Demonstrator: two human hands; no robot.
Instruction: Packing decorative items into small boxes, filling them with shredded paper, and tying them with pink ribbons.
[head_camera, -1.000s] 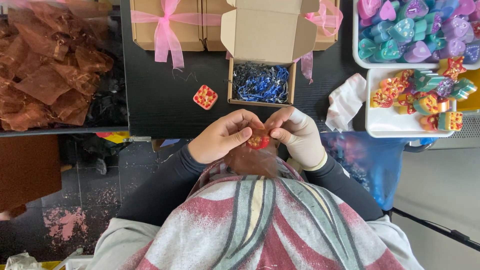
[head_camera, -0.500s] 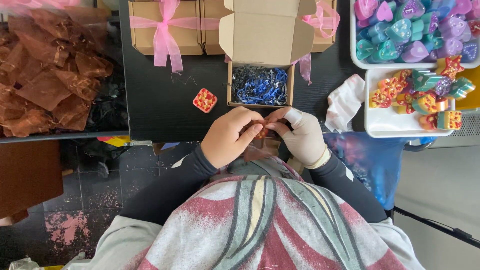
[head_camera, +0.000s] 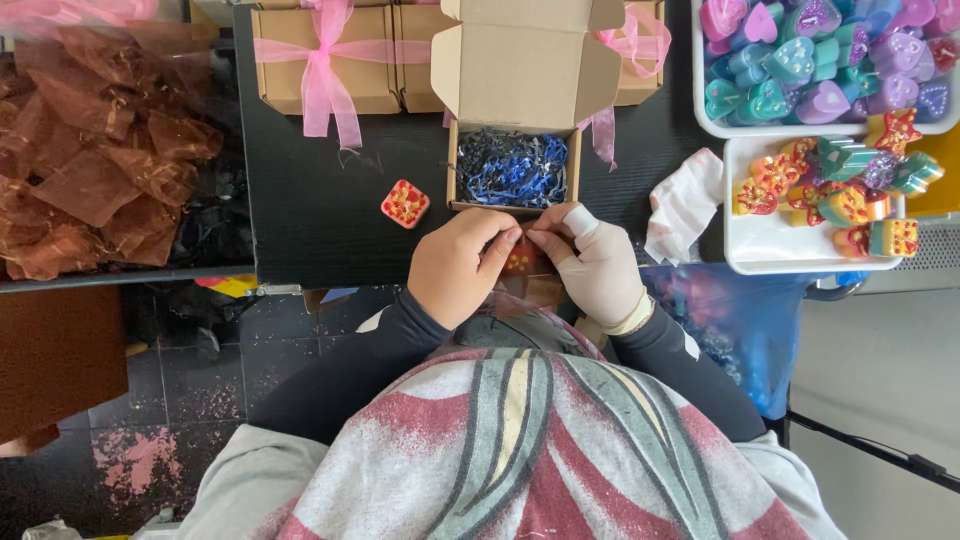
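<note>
Fingertips of both hands meet at the centre of the frame, pinched together over a small red piece with yellow dots (head_camera: 520, 258) wrapped in sheer brown fabric; only a sliver of it shows between them. Left hand (head_camera: 462, 266): bare, fingers curled tight, thumb and forefinger closed on the fabric. Right hand (head_camera: 596, 268): in a pale glove, forefinger extended, thumb pressed to it, closed on the same bundle. Against the frame a second ago, both hands sit higher, now at the black table's (head_camera: 320, 215) near edge and touching the front wall of the open box; less of the red piece is visible than before.

Just above the hands: open kraft cardboard box (head_camera: 514, 170), lid flap standing up, filled with blue shredded paper (head_camera: 510, 165). Unmoved.

Left of the box, on the table: red square piece with yellow dots (head_camera: 405, 203), lying apart from the hands. Unmoved.

Right of the hands: crumpled white cloth (head_camera: 683, 203), beside a white tray (head_camera: 775, 252) of multicoloured moulded pieces in star, heart and block shapes.

Upper right of the frame: second white tray (head_camera: 700, 80) of teal, purple and pink heart-shaped pieces.

Top of the frame: closed kraft boxes tied with pink ribbon (head_camera: 322, 60), either side of the open box.

Upper left of the frame: heap of sheer brown organza squares (head_camera: 95, 165).

Bottom of the frame: the person's dark sleeves and a striped grey-and-red garment.
</note>
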